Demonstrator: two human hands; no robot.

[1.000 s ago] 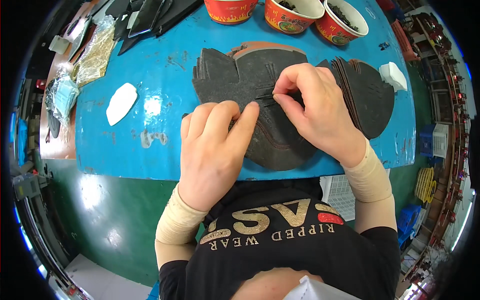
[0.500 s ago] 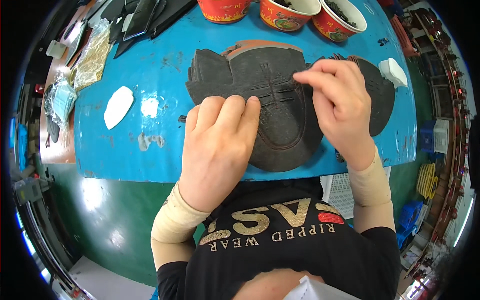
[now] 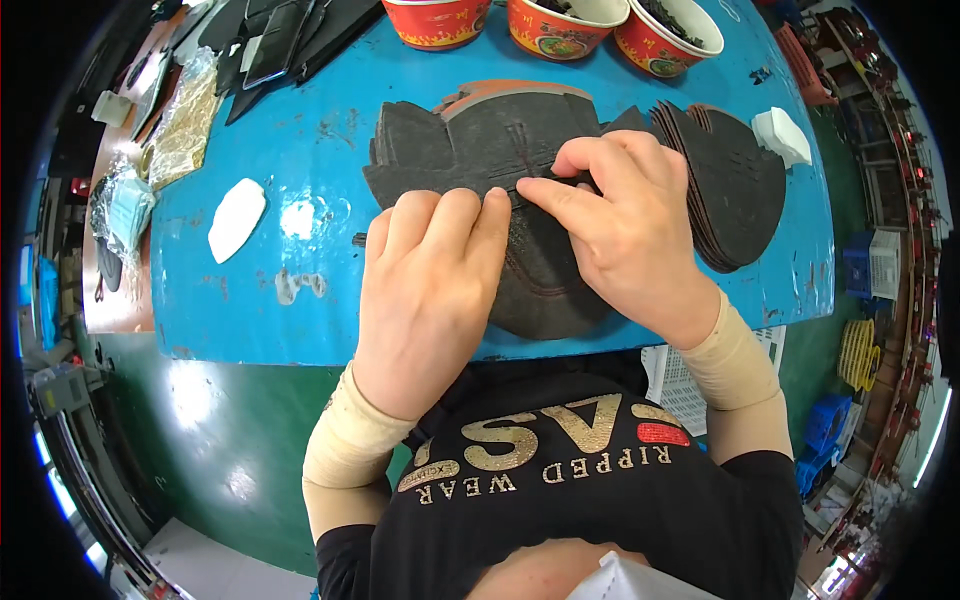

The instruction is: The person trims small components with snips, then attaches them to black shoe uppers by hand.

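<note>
Before me lies a stack of black, leather-like cut pieces, with short slits and a curved stitched line on the top one. My left hand rests at its near left side, fingers bent and close together, pressing on the top piece; its thumb is hidden. My right hand is closed, its thumb and index fingertips at the slits beside my left index fingertip. Whatever is in that pinch is too small to make out. Both hands cover part of the top piece.
Another fanned stack of black pieces lies to the right, by a white pad. Three red paper bowls stand at the back, the right one holding dark scraps. A white oval piece and a phone are on the left.
My right hand has moved left and slightly down from the piece's right side to the slits by my left fingertips. My left hand has barely shifted.
</note>
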